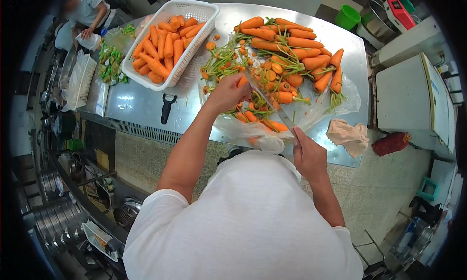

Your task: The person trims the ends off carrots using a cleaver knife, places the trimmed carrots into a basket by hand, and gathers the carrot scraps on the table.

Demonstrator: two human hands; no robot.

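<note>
My right hand (310, 156) is wrapped round the handle of a long knife (279, 110), its blade slanting up and left. The blade's far end lies close to my left hand (228, 92), whose fingers are closed on a carrot (242, 81) that shows only in part. Beneath both hands, trimmed carrot tops and cut pieces (271, 75) lie on a clear plastic bag (351, 96). Whole carrots (302, 43) with green stems are heaped beyond them. Cut green stems (220, 64) are piled to the left.
A white basket (196, 50) of carrots stands at the table's back left. Nearer are a black peeler (168, 108) and, at right, a crumpled cloth (348, 135) on the metal table (141, 102). Another person (90, 14) works at far left. A red sack (391, 144) lies on the floor.
</note>
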